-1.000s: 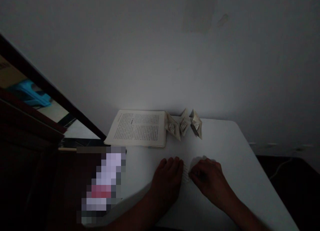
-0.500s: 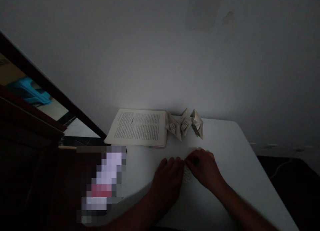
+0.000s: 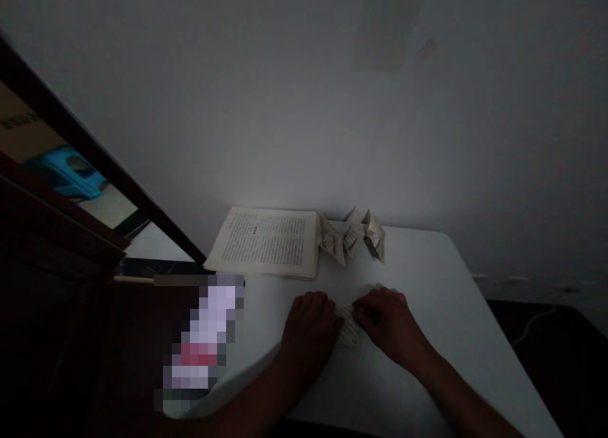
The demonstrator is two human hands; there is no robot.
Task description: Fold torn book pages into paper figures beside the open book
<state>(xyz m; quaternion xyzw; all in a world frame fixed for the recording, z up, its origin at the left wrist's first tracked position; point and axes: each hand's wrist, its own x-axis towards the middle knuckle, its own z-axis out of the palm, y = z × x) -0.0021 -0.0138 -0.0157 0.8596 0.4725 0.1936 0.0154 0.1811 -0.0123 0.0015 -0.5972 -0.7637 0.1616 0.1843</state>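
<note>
Two bare hands low on the white desk (image 3: 427, 280), close together over a small piece of printed paper (image 3: 349, 329) at the near middle of the top. Left hand (image 3: 311, 321) laid palm-down, fingers side by side and slightly curled, pressed onto the left edge of the paper and gripping nothing. Right hand (image 3: 387, 321) arched over the right part of the sheet, fingertips bunched at it, either pinching a fold or pressing one flat; too dark to tell which. Paper lying flat between and partly under both hands, only a pale strip with lines of print showing. Farther back, an open book (image 3: 266, 242) flat at the far left of the desk, and just to its right a row of small folded paper figures (image 3: 351, 238) standing close to the wall. Off the left edge, a dark wooden frame (image 3: 95, 153) and a blurred-out patch (image 3: 204, 343). For a clean crease, probably best to pin the sheet firmly with the left hand, line up the edges before pressing, then run the right fingertips along the fold from the middle outward with steady pressure against the hard desk. Worth going slowly in such dim light, given thin printed paper, likely quick to tear or crease askew.
</note>
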